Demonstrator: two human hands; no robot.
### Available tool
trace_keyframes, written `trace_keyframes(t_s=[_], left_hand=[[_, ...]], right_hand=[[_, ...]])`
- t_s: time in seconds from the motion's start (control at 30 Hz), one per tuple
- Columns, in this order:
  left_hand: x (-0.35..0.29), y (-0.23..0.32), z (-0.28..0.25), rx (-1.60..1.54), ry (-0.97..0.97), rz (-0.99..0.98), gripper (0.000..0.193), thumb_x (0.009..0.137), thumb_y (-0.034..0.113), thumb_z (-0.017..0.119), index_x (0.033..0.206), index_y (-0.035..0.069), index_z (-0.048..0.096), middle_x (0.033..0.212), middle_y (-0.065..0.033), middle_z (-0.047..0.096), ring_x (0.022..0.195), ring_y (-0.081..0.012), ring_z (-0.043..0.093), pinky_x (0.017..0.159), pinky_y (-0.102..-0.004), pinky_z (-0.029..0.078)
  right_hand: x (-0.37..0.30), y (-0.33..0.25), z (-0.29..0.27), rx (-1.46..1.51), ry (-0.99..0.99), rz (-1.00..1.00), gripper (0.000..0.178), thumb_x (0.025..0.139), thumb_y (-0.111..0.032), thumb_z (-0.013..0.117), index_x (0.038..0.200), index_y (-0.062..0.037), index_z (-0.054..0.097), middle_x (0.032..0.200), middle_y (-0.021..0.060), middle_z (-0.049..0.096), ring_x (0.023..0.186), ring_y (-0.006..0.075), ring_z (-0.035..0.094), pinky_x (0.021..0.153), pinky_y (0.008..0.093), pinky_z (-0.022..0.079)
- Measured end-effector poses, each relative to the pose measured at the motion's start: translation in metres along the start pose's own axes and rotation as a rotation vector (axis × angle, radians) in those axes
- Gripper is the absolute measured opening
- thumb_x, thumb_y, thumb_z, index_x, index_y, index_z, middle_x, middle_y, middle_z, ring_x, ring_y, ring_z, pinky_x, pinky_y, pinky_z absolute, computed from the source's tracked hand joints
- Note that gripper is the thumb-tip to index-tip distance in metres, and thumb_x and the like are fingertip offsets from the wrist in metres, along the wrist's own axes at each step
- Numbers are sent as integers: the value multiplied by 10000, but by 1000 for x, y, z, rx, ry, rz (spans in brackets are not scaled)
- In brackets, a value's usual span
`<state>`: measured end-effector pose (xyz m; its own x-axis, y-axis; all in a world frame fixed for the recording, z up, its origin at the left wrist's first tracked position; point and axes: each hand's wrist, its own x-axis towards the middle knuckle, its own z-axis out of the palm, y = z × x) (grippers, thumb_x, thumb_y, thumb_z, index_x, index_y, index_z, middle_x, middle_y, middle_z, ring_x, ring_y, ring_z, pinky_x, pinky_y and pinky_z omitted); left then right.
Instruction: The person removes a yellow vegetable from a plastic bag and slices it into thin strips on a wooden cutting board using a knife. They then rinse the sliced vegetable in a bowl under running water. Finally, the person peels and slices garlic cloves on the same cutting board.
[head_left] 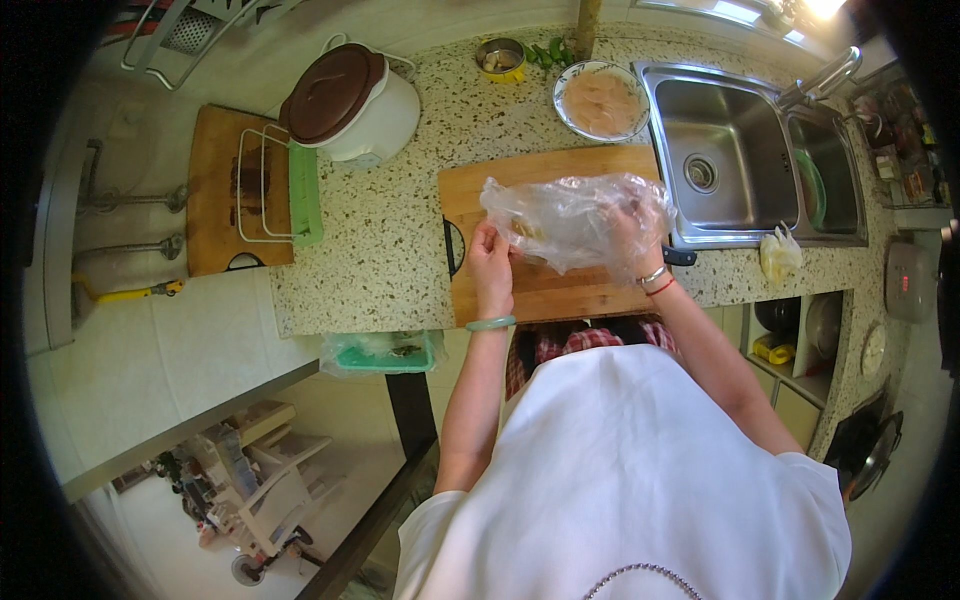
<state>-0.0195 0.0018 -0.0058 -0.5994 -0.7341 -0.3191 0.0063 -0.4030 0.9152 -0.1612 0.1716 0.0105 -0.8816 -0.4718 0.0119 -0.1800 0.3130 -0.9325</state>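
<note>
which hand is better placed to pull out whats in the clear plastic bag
Right, probably. The right hand looks already pushed inside the clear plastic bag, while the left hand pinches the bag's edge from outside above the wooden cutting board. What's inside is too blurred to name.

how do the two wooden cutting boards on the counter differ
The near cutting board lies under both hands, the left hand and right hand holding a clear plastic bag over it; the far cutting board sits off to the left, untouched. The far one is darker and carries a white wire rack; the near one is paler. Both are rectangular wood and lie flat.
</note>
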Motion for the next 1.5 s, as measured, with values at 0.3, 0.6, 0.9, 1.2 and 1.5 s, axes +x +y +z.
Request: trace_keyframes(t_s=[0.3,0.6,0.9,1.2,1.5], left_hand=[[-3,12,8,249,-100,89,117,927,161,633,969,52,636,727,83,491,653,-27,408,581,-191,341],[-9,25,16,-62,31,-148,152,930,230,634,923,78,646,829,30,622,734,-48,532,668,-214,438],[-10,32,18,-336,-78,-262,294,961,189,554,1201,19,549,1095,-73,631,993,-176,604,866,-336,496],[-19,26,17,-361,-148,-284,378,967,241,523,1267,12,507,1218,-99,596,1078,-208,596,922,-352,485],[-16,28,10,-179,-299,-370,492,983,389,476,1306,20,506,1249,-99,586,1101,-187,585,937,-353,464]], right_hand=[[2,12,-24,-506,53,-318,514,761,-201,719,1215,-16,565,1259,177,553,1175,372,499,1037,430,380],[-12,13,-16,-249,-26,-344,277,820,-111,676,1087,-40,658,1082,113,642,964,292,603,877,386,486],[-16,-6,5,237,-241,-222,379,833,-44,664,1204,-13,596,1167,112,642,1037,181,599,916,310,489],[-25,-26,28,140,-388,84,392,888,-53,650,1262,-20,536,1161,91,600,989,155,583,847,281,517],[-2,-39,20,663,-459,353,262,889,-109,666,1120,-22,579,1004,45,622,883,122,574,762,273,502]])
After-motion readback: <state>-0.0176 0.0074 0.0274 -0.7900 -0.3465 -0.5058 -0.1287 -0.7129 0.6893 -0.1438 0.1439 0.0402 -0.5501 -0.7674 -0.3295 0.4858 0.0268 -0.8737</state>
